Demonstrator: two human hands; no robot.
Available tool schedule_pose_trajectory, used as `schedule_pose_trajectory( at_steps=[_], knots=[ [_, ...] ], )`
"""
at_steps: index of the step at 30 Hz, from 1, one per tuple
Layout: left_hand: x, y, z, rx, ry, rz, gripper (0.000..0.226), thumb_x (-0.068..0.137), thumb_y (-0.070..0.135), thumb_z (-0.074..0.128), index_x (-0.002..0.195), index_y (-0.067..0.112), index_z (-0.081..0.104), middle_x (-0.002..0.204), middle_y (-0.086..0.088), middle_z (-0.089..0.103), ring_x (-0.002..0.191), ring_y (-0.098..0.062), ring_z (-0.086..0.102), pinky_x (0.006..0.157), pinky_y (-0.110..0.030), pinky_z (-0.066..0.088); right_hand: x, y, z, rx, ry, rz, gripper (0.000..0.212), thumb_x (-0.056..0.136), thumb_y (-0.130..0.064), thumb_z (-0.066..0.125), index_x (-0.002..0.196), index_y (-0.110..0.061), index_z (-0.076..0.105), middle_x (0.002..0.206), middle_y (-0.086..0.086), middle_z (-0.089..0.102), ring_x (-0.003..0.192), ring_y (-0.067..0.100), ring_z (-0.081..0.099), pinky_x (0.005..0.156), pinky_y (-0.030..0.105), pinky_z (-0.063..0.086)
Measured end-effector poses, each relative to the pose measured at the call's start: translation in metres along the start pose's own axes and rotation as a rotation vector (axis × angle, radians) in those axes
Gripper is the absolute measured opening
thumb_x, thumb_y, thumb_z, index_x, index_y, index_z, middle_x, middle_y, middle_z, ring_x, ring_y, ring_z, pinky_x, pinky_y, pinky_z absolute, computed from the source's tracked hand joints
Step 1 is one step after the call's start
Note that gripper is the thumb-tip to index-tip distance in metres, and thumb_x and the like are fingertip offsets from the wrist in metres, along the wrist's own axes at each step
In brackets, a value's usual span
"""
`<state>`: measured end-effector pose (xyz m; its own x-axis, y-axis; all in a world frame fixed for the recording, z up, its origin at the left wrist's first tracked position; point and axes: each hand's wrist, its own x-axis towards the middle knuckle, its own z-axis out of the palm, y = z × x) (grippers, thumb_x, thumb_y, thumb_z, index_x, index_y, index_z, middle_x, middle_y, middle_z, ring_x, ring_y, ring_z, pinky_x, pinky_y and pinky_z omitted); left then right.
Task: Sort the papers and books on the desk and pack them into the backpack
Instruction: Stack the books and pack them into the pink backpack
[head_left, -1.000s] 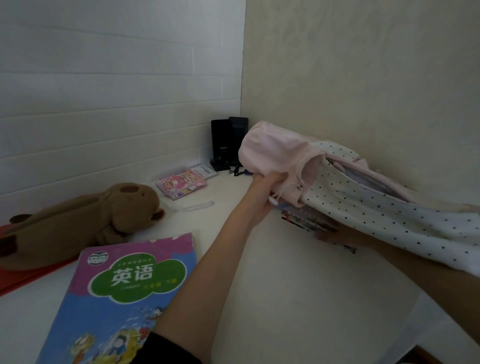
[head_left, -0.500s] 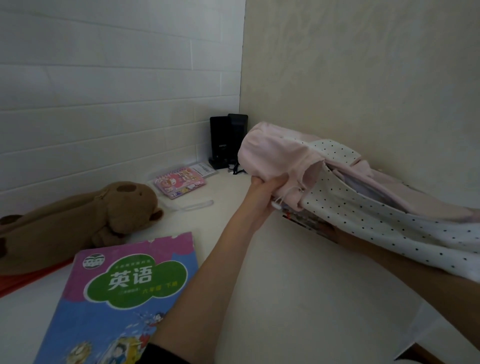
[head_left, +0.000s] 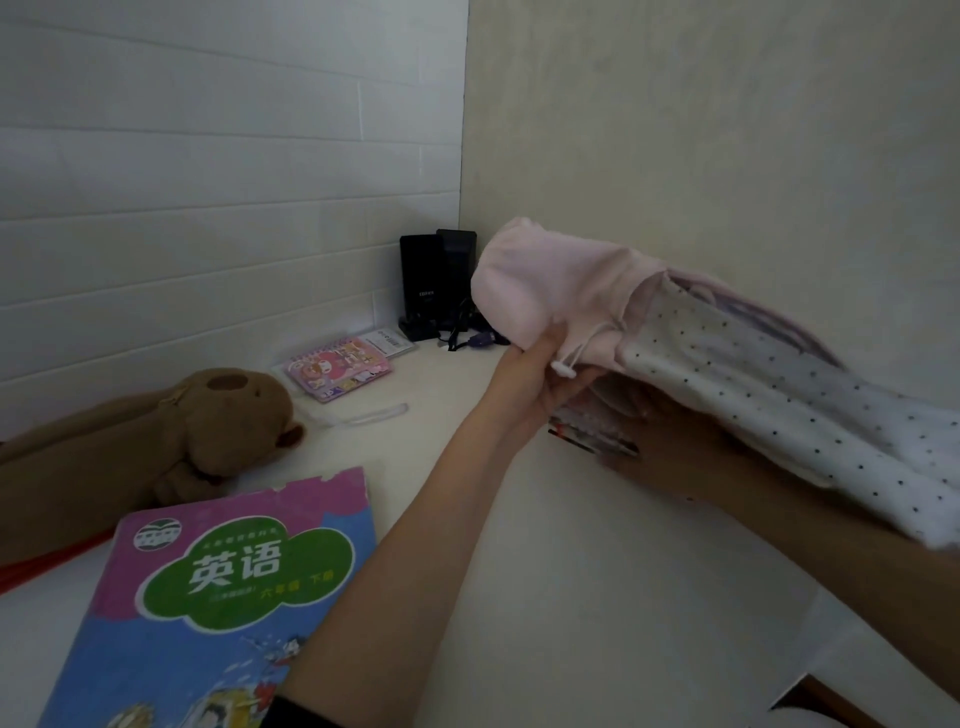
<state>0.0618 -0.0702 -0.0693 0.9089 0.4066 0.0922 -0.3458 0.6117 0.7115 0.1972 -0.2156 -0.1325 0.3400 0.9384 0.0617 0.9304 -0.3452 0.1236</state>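
Backpack (head_left: 597, 296) is soft pink fabric with a dotted white lining (head_left: 779, 400), no frame. It sags and folds wherever it isn't held, so the mouth won't stay open unaided. Left hand (head_left: 540, 384) grips the pink rim from underneath, fingers curled up round the fabric edge, a white drawstring toggle (head_left: 563, 370) hanging just past the fingertips. Sensible hold: the rim is probably the only part with some stiffness from the drawstring channel.

Right hand (head_left: 670, 441) is below the lining, in shadow and motion-blurred. It looks to be on a thin stack of books (head_left: 592, 434) with red-edged covers, right at the bag mouth, just beside the left fingers. I can't tell whether its fingers are wrapped round the stack or flat against it.

Books likely stiff, fairly light singly, glossy covers, so they could slide on each other; better taken by the spine edge, whole stack pinched. Corners may snag on loose lining going in.

Textbook (head_left: 223, 587), pink/blue with a green cloud, lies flat on the desk (head_left: 571, 597) near the left forearm, well short of the fingers, not yet packed. Small pink spiral notebook (head_left: 340, 366) sits further back, beyond the fingers, toward the wall.

Hidden: bag interior, how much is already inside, the books' far ends, the backpack's right part cut off by the frame edge.
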Motion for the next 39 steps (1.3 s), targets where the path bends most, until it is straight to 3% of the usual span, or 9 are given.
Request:
schedule_pose_trajectory(
  at_steps=[2, 7, 14, 18, 21, 23, 26, 29, 39],
  knots=[
    [-0.002, 0.003, 0.009, -0.122, -0.042, -0.043, 0.037, 0.098, 0.013, 0.047, 0.132, 0.000, 0.044, 0.105, -0.014, 0.065, 0.078, -0.019, 0.072, 0.059, -0.028, 0.059, 0.006, 0.009, 0.007, -0.200, 0.018, 0.202, 0.076, 0.079, -0.066, 0.027, 0.125, -0.016, 0.062, 0.125, 0.015, 0.062, 0.115, 0.034, 0.059, 0.086, 0.056, 0.049],
    [0.000, 0.003, 0.014, -0.205, -0.120, -0.054, 0.040, 0.099, 0.010, 0.041, 0.137, -0.003, 0.037, 0.111, -0.019, 0.063, 0.082, -0.023, 0.072, 0.070, -0.030, 0.060, 0.008, -0.001, 0.010, -0.298, -0.108, 0.300, 0.075, 0.079, -0.063, 0.025, 0.118, -0.014, 0.066, 0.127, 0.019, 0.059, 0.112, 0.036, 0.060, 0.074, 0.066, 0.046],
    [-0.001, 0.003, 0.016, -0.219, -0.248, -0.054, 0.024, 0.097, 0.000, 0.036, 0.113, 0.001, 0.054, 0.099, -0.014, 0.071, 0.088, -0.022, 0.071, 0.088, -0.034, 0.053, -0.005, -0.002, 0.000, -0.257, -0.026, 0.356, 0.091, 0.072, -0.076, 0.005, 0.146, -0.031, 0.031, 0.156, 0.011, 0.020, 0.140, 0.033, 0.026, 0.106, 0.061, 0.026],
    [-0.001, 0.003, 0.016, -0.172, -0.240, -0.033, 0.031, 0.095, -0.007, 0.036, 0.122, -0.001, 0.050, 0.108, -0.016, 0.067, 0.091, -0.021, 0.070, 0.085, -0.031, 0.056, -0.001, -0.006, 0.001, -0.401, -0.076, 0.395, 0.069, 0.084, -0.066, 0.038, 0.139, -0.024, 0.046, 0.149, 0.018, 0.034, 0.132, 0.037, 0.039, 0.090, 0.063, 0.041],
    [-0.004, 0.004, 0.015, -0.176, -0.232, -0.036, 0.033, 0.093, -0.010, 0.037, 0.122, -0.001, 0.051, 0.106, -0.015, 0.069, 0.091, -0.021, 0.071, 0.079, -0.029, 0.058, 0.001, -0.012, -0.001, -0.536, -0.054, 0.336, 0.050, 0.065, -0.051, 0.076, 0.103, -0.018, 0.074, 0.129, 0.019, 0.058, 0.116, 0.036, 0.057, 0.070, 0.063, 0.050],
    [-0.004, 0.005, 0.014, -0.182, -0.230, -0.038, 0.029, 0.094, -0.009, 0.037, 0.116, 0.000, 0.054, 0.098, -0.013, 0.072, 0.087, -0.020, 0.072, 0.074, -0.027, 0.059, 0.006, -0.013, 0.000, -0.600, 0.007, 0.305, 0.039, 0.058, -0.037, 0.081, 0.092, -0.018, 0.077, 0.128, 0.016, 0.060, 0.115, 0.034, 0.058, 0.073, 0.061, 0.051],
    [-0.003, 0.004, 0.013, -0.175, -0.227, -0.035, 0.028, 0.094, -0.006, 0.038, 0.117, -0.001, 0.054, 0.098, -0.014, 0.072, 0.088, -0.020, 0.071, 0.078, -0.028, 0.058, 0.011, -0.017, -0.008, -0.578, 0.040, 0.443, 0.050, 0.066, -0.036, 0.076, 0.115, -0.031, 0.068, 0.142, 0.012, 0.048, 0.127, 0.032, 0.047, 0.093, 0.054, 0.045],
    [-0.004, 0.003, 0.016, -0.178, -0.241, -0.041, 0.028, 0.095, -0.007, 0.037, 0.115, -0.001, 0.055, 0.100, -0.014, 0.071, 0.088, -0.020, 0.071, 0.082, -0.030, 0.057, 0.011, -0.011, -0.002, -0.460, 0.037, 0.461, 0.059, 0.092, -0.039, 0.048, 0.147, -0.031, 0.027, 0.158, 0.014, 0.005, 0.144, 0.033, 0.008, 0.113, 0.055, 0.010],
    [0.000, 0.000, 0.014, -0.138, -0.274, -0.067, 0.031, 0.095, -0.004, 0.039, 0.123, 0.002, 0.051, 0.104, -0.011, 0.070, 0.091, -0.018, 0.071, 0.080, -0.036, 0.056, 0.000, -0.004, 0.012, -0.149, 0.032, 0.499, 0.088, 0.080, -0.077, 0.034, 0.149, -0.025, 0.018, 0.158, 0.007, -0.011, 0.145, 0.029, -0.004, 0.112, 0.062, 0.004]
  ],
)
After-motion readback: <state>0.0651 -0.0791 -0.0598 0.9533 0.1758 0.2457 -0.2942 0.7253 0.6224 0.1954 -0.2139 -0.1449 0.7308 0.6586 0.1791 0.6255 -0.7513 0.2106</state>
